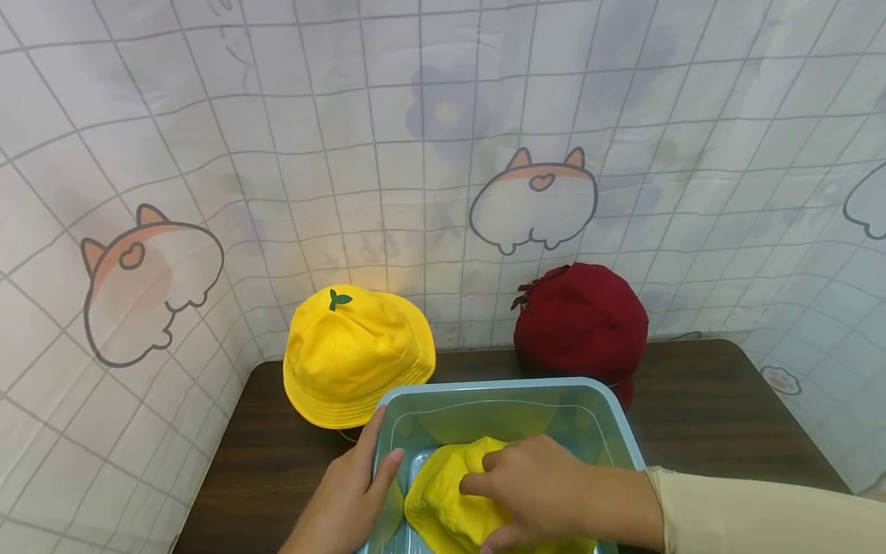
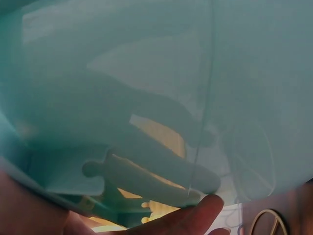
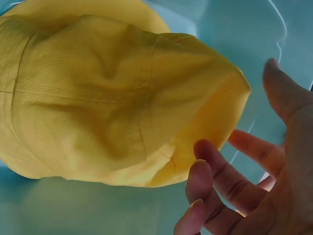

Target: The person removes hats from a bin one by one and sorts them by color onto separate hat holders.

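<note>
A light-blue plastic bin (image 1: 484, 388) stands on the dark table, and a yellow cloth hat (image 1: 443, 485) lies inside it. My left hand (image 1: 346, 488) holds the bin's left wall, thumb over the rim and fingers outside. In the left wrist view the bin's wall (image 2: 146, 63) fills most of the picture. Over the hat in the bin is my right hand (image 1: 533, 485). Seen from the right wrist, the thumb stands apart and the fingers (image 3: 227, 188) are loosely bent beside the edge of the hat (image 3: 88, 98), not closed on it.
Behind the bin's left corner sits another yellow hat (image 1: 346, 346) with a green sprout on top. A dark red hat (image 1: 588, 323) stands behind the right corner. The wooden table (image 1: 727, 415) ends at a grid-patterned curtain (image 1: 388, 192) on the back and sides.
</note>
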`<state>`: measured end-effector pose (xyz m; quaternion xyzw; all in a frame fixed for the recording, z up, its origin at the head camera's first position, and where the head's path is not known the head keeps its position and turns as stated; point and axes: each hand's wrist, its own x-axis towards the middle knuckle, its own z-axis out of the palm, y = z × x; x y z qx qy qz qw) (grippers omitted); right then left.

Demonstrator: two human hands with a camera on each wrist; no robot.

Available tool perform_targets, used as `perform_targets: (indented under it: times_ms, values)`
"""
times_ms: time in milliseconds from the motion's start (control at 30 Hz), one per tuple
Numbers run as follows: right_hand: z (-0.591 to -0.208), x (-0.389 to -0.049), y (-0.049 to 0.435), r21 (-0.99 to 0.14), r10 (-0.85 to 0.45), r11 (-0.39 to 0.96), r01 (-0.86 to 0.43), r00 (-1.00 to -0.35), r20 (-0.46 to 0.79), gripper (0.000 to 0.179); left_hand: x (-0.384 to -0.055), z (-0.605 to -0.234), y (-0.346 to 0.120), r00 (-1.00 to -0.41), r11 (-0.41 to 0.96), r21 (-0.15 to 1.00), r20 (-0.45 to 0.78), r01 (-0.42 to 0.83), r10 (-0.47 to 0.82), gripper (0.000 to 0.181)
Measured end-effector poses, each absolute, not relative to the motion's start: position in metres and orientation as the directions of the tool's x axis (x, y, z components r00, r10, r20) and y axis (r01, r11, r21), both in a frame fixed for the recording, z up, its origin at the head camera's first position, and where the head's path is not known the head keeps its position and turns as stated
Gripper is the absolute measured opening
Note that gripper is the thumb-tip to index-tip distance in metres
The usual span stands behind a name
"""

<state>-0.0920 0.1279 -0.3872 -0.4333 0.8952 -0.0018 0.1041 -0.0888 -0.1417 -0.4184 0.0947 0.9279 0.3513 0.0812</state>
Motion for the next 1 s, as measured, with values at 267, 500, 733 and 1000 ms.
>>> perform_targets:
  times_ms: [267, 500, 733, 1000]
  values:
    - [-0.394, -0.091, 0.129, -0.113, -0.801, 0.593, -0.797, -0.57, -0.184, 0.039, -0.086, -0.42, -0.139, -0.971, 0.742, 0.66, -0.078, 0.119, 0.225, 0.069]
    - [-0.397, -0.095, 0.127, -0.128, -0.794, 0.602, -0.788, -0.575, -0.196, 0.026, -0.087, -0.421, -0.14, -0.969, 0.735, 0.661, -0.047, 0.152, 0.242, 0.069]
    - [-0.394, -0.094, 0.124, -0.134, -0.762, 0.645, -0.753, -0.619, -0.187, 0.018, -0.087, -0.421, -0.14, -0.969, 0.734, 0.66, -0.038, 0.159, 0.245, 0.067]
    - [-0.386, -0.095, 0.126, -0.215, -0.751, 0.659, -0.721, -0.645, -0.141, 0.011, -0.087, -0.423, -0.142, -0.967, 0.728, 0.665, -0.036, 0.165, 0.252, 0.068]
